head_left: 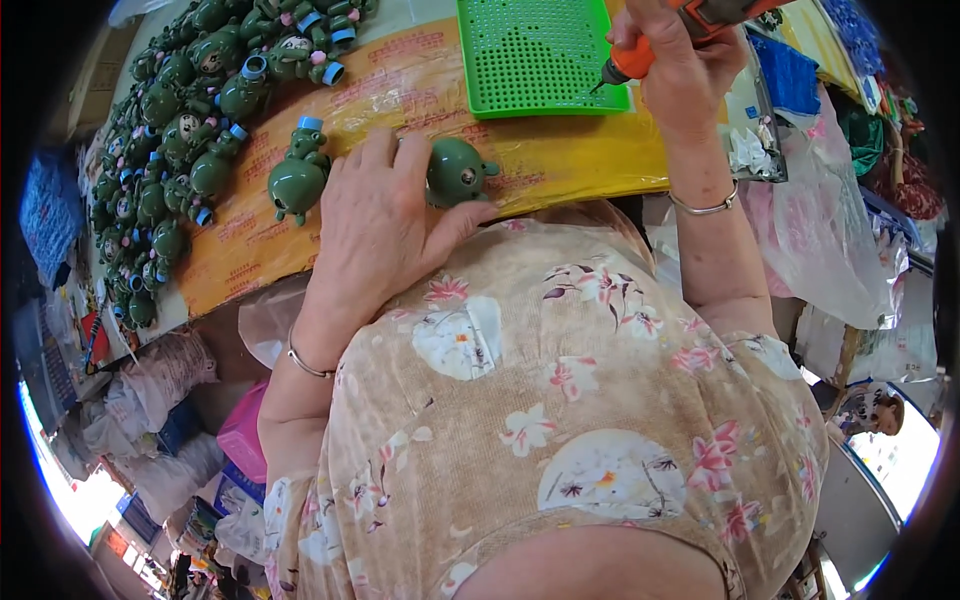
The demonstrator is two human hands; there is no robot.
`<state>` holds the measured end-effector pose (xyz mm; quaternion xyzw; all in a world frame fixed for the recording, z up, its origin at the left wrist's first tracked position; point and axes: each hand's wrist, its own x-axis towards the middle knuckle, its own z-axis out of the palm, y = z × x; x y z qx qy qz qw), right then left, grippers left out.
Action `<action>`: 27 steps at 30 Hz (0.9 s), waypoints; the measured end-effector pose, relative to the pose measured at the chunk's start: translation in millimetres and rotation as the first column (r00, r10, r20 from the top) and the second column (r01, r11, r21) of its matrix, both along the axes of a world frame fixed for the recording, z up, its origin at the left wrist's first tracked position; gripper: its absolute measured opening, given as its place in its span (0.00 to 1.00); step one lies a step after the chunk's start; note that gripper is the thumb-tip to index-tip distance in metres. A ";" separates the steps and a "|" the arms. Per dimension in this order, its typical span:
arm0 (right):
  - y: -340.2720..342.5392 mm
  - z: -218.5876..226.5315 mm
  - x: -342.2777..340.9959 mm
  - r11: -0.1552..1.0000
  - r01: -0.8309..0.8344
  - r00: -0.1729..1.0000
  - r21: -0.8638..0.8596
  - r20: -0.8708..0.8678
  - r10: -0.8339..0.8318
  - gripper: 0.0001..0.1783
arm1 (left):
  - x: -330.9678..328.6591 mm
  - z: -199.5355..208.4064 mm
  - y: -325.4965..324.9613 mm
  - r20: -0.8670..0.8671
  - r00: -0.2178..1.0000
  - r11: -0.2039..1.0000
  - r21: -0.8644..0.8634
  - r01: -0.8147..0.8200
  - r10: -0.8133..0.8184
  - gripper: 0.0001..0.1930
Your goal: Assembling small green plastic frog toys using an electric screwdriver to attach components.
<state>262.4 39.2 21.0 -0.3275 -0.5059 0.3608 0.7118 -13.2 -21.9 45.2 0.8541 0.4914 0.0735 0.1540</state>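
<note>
Yellow sheet: a printed yellow table cover (pixel 420 80) runs across the bench and carries everything else in the work.
Finished heap: a large crowd of dark green toy figures (pixel 170 130), many with blue rings and small pale faces, lies piled along the left of the cover; judged from their look, these appear to be complete pieces, so much of the batch seems done.
Green tray: a bright green perforated tray (pixel 540 50) sits at the top centre, its pegboard surface bare where it shows.
Left hand: the left hand (pixel 375 225) lies palm down on the cover, fingers spread and relaxed, thumb and forefinger closing around a round part.
Right hand: the right hand (pixel 675 65) is clenched on an orange-handled power screwdriver (pixel 650 50), whose tip points down at the tray's lower right corner.
Piece in hand: the green toy shell (pixel 458 172) rests on the cover just beside the left thumb, touching it, its hollow side up; it looks unassembled as yet.
Single figure: one separate green figure (pixel 297 178) lies just left of the left hand, apart from the heap.
Left to do: at least the shell in hand; how many more parts wait cannot be told.
</note>
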 end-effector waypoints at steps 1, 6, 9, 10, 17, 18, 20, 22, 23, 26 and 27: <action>0.3 -0.7 -0.4 1.000 -0.002 1.000 0.023 0.012 0.002 0.14 | -1.9 0.7 -0.7 0.122 0.986 0.983 0.160 0.092 -0.112 0.28; 0.7 -4.4 -1.8 0.998 0.045 0.998 0.038 0.039 -0.047 0.14 | -3.1 -6.8 8.9 0.120 0.961 0.958 0.177 0.228 -0.251 0.33; 0.5 -2.8 -1.5 0.997 0.051 0.994 0.052 0.097 -0.056 0.14 | -2.3 -18.0 16.4 0.074 0.974 0.970 0.131 0.203 -0.214 0.35; 1.1 -2.8 -2.0 0.997 0.060 0.995 0.042 0.080 -0.063 0.13 | -1.9 -21.9 18.9 0.083 0.979 0.980 0.087 0.178 -0.185 0.36; 0.6 4.2 -3.9 0.999 0.045 0.999 0.013 0.012 -0.045 0.13 | 6.3 -37.0 23.4 0.227 0.943 0.970 0.073 0.234 -0.244 0.34; -1.5 11.7 -3.5 0.999 0.039 0.999 0.012 0.011 -0.039 0.13 | 8.2 -40.5 24.9 0.230 0.941 0.968 0.083 0.235 -0.248 0.32; -5.4 23.7 -4.7 0.993 0.001 0.999 0.115 0.048 -0.006 0.15 | 13.6 -44.6 28.0 0.227 0.941 0.967 0.089 0.238 -0.252 0.31; -14.5 32.8 -15.4 0.996 0.002 1.000 0.091 -0.009 -0.001 0.18 | 20.5 -47.6 29.9 0.197 0.957 0.977 0.072 0.202 -0.213 0.28; -20.8 38.2 -21.2 0.995 -0.071 0.993 0.068 -0.086 0.077 0.19 | 22.1 -49.9 30.1 0.194 0.959 0.978 0.069 0.198 -0.208 0.28; -38.4 51.7 -42.7 0.972 -0.236 0.944 -0.015 -0.240 0.226 0.25 | 24.7 -55.4 29.6 0.185 0.960 0.971 0.152 0.183 -0.210 0.28; -42.1 51.2 -49.3 0.974 -0.201 0.962 -0.103 -0.211 0.176 0.28 | 25.1 -56.1 29.8 0.190 0.959 0.971 0.154 0.180 -0.208 0.27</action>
